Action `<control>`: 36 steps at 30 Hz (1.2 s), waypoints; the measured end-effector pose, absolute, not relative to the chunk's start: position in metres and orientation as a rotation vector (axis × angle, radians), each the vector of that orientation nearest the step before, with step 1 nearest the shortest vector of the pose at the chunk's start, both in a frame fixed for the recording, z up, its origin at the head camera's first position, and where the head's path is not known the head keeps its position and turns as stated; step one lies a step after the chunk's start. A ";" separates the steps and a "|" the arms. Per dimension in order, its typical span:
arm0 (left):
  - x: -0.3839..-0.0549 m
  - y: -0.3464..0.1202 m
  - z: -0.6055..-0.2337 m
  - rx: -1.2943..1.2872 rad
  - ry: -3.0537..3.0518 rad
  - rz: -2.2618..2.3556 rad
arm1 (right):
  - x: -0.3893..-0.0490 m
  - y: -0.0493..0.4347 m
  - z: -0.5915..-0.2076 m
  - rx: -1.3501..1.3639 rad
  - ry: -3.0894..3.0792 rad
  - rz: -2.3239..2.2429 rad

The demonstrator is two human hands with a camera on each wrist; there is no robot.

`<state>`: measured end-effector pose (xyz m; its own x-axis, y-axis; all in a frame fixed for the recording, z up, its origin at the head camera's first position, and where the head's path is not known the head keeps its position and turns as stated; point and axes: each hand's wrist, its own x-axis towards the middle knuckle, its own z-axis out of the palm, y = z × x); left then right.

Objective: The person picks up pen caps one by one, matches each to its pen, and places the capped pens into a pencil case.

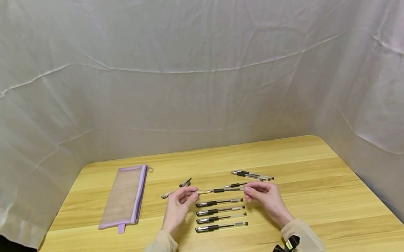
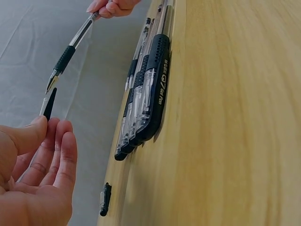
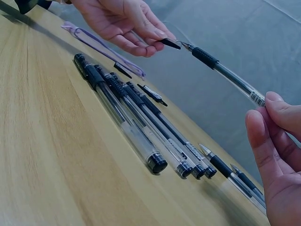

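My left hand [image 1: 181, 204] pinches a pen cap with a black clip [image 2: 50, 104] between thumb and fingertips. My right hand [image 1: 268, 198] holds an uncapped gel pen [image 3: 225, 73] near its rear end, its black grip and metal tip pointing left. Pen and cap are lifted above the table, tip and cap mouth facing each other almost end to end; whether they touch I cannot tell. Below the hands, several capped gel pens [image 1: 220, 217] lie in a neat row, caps to the left. Two loose caps [image 1: 185, 183] lie beyond my left hand.
Uncapped pens [image 1: 252, 175] lie at the back, beyond my right hand. A purple mesh zip pouch [image 1: 120, 199] lies flat on the left of the wooden table [image 1: 317, 213]. Pale grey cloth [image 1: 198, 100] hangs around the table's back and sides.
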<state>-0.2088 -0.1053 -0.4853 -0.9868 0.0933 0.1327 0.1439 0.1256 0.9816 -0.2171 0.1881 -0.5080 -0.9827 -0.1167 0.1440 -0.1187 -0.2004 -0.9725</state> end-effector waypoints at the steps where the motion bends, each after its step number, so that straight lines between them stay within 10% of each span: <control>1: -0.209 -0.105 -0.485 -0.249 -2.329 -2.037 | -0.217 0.188 -0.508 0.292 -1.987 2.413; 36: -0.207 -0.099 -0.486 -0.320 -2.394 -2.021 | -0.216 0.178 -0.507 0.335 -2.049 2.377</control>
<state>-0.2069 -0.0993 -0.4860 -0.9794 0.1592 0.1246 0.1495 0.1555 0.9765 -0.2161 0.1785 -0.5069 -0.9774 -0.1486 0.1504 -0.1268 -0.1571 -0.9794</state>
